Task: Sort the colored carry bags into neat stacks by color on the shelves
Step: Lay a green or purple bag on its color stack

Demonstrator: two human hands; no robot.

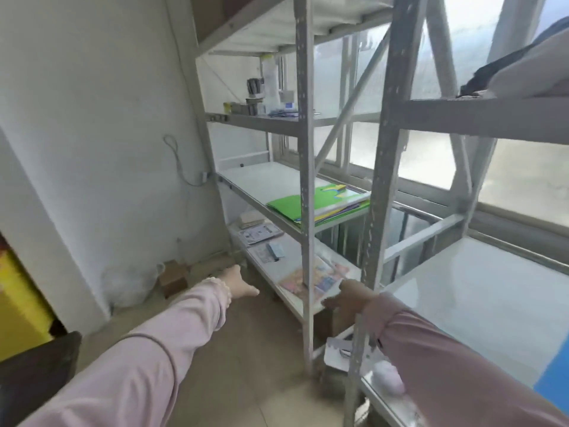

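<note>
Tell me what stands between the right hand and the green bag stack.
One upright rack post crosses in front of the green bag stack, above the right hand. Either side of that post, nothing visible blocks the way.

Long sleeves of soft pink fabric are worn on both arms. The left sleeve is pale pink and is closed at the wrist by a gathered, frilled cuff; a thin curved seam is seen across it near the elbow. The right sleeve is shown in a duskier pink, with folds along it, and is ended by a lighter band at the wrist. Whether a glove is worn on the left hand cannot be told.
</note>
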